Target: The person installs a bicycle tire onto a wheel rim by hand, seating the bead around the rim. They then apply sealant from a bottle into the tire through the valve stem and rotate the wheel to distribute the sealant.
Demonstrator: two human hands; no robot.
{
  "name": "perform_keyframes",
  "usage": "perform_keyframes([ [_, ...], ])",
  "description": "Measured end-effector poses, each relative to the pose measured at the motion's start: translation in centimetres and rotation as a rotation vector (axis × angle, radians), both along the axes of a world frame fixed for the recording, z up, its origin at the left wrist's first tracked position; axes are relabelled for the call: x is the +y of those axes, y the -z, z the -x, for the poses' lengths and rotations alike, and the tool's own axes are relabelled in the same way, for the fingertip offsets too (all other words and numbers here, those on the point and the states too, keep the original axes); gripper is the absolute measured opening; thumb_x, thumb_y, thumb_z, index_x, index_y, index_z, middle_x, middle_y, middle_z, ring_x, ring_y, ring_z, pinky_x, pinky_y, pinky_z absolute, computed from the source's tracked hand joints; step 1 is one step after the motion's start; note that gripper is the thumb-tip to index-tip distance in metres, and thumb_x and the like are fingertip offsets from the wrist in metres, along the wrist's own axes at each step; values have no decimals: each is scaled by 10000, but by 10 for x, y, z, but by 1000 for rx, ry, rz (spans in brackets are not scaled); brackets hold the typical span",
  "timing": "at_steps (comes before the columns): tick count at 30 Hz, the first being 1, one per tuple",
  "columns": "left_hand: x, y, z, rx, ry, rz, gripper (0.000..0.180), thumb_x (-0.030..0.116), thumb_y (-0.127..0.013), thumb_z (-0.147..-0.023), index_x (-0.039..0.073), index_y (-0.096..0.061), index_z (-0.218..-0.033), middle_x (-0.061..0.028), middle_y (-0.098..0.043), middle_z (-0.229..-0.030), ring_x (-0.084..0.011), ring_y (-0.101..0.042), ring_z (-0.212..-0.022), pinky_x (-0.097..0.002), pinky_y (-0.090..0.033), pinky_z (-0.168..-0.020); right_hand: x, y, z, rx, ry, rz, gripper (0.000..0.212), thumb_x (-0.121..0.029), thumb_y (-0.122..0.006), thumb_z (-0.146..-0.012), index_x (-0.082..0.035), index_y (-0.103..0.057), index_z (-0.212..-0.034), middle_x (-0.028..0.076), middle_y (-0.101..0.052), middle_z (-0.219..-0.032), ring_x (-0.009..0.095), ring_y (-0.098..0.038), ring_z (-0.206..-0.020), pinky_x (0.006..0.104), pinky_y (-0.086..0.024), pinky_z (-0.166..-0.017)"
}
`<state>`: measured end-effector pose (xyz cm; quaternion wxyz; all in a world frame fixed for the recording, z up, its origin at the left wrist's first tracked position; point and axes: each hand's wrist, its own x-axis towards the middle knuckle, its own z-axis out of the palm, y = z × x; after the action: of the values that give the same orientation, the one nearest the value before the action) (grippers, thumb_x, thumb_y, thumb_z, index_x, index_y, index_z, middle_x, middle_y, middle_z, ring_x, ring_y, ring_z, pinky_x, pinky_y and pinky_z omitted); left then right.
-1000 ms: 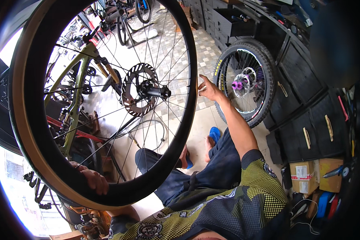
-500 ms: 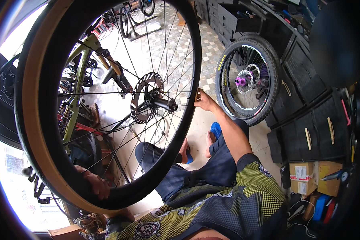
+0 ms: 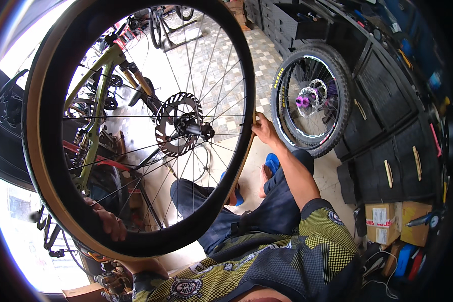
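Note:
I hold up a bicycle wheel with a deep black rim; it fills the left half of the view. Its tire has a tan sidewall. A slotted disc rotor sits on the black hub, among thin dark spokes. My left hand is closed round the lower left of the rim, its fingers showing on the inner side and its palm hidden. At the right edge, my right hand is closed on the tire, thumb and fingers against its side.
Two knobby-tired wheels, one with a purple hub, lean on dark cabinets at the right. An olive bicycle frame shows through the spokes. Cardboard boxes stand at the lower right. An open drawer juts out at the back.
The wheel has turned to face me more, and its hub has shifted slightly left. My right hand has moved a little right with the wheel's edge; my left hand has shifted slightly up and left.

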<state>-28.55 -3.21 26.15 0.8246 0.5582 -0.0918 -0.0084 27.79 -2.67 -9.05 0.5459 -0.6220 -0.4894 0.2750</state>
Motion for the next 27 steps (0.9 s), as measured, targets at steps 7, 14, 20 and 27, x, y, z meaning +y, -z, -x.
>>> perform_keyframes([
  [7,5,11,-15,-44,-10,-8,564,437,-373,-1117,-69,-498,-1330,-299,-589,-1234,-455,-587,-1184,-597,-410,-1052,-4,-2,2,-322,254,106,536,-134,-628,-874,4,-493,-1374,324,-710,-883,502,-710,-828,563,-576,-727],
  [14,7,4,-31,-19,46,-45,578,471,-397,-1109,-69,-506,-1283,-304,-598,-1199,-433,-597,-1127,-589,-417,-1038,-2,-2,5,-397,323,157,447,-123,-570,-930,14,-531,-1353,339,-701,-845,511,-707,-803,577,-583,-720],
  [20,3,1,-29,-12,12,-87,567,469,-432,-1100,-60,-493,-1294,-295,-605,-1191,-430,-611,-1095,-586,-437,-1018,-10,5,3,-428,369,113,293,-177,-548,-1025,-22,-617,-1264,300,-708,-837,504,-698,-823,570,-561,-710],
  [27,-10,19,-35,-215,-172,-63,622,445,-530,-1079,8,-360,-1489,-292,-618,-1184,-434,-645,-1018,-617,-475,-935,-3,-4,-17,-428,599,151,387,-359,-549,-1036,-35,-702,-890,253,-719,-801,490,-703,-791,572,-555,-725],
])
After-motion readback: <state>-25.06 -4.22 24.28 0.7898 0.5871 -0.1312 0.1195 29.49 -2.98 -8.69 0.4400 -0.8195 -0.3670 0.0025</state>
